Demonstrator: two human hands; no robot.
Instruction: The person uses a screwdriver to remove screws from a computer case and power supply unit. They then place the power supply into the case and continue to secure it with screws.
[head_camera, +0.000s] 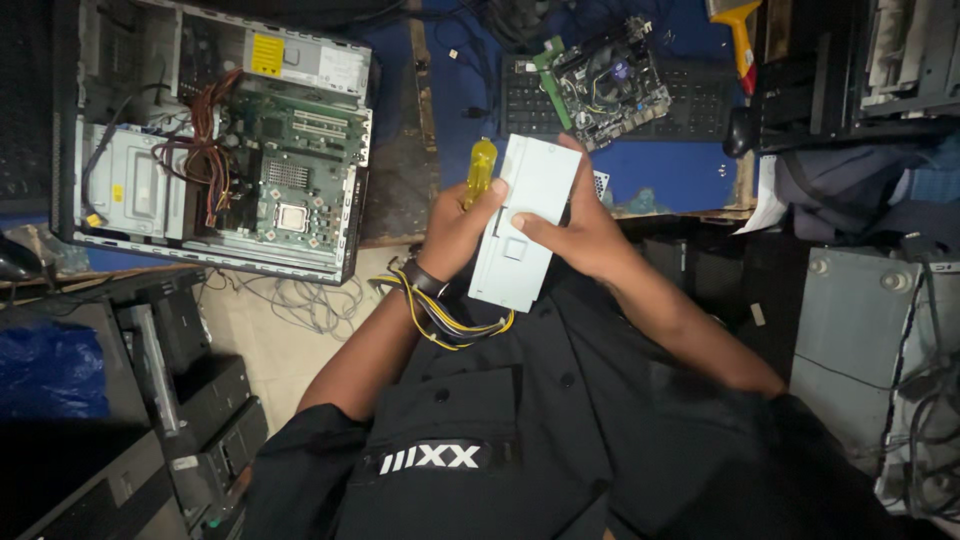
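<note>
Head view: we hold grey power supply unit (525, 220) upright between both hands; left hand (458, 232) closed on it and yellow-handled screwdriver (480, 170), right hand (580, 235) clasping right side; cable bundle (440, 318) hangs below.

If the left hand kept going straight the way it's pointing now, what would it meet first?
The left hand points up the picture and holds a yellow-handled screwdriver against the grey power supply box. Straight on, it likely reaches the dark strip of bench beside the open computer case; depth is unclear.
</note>
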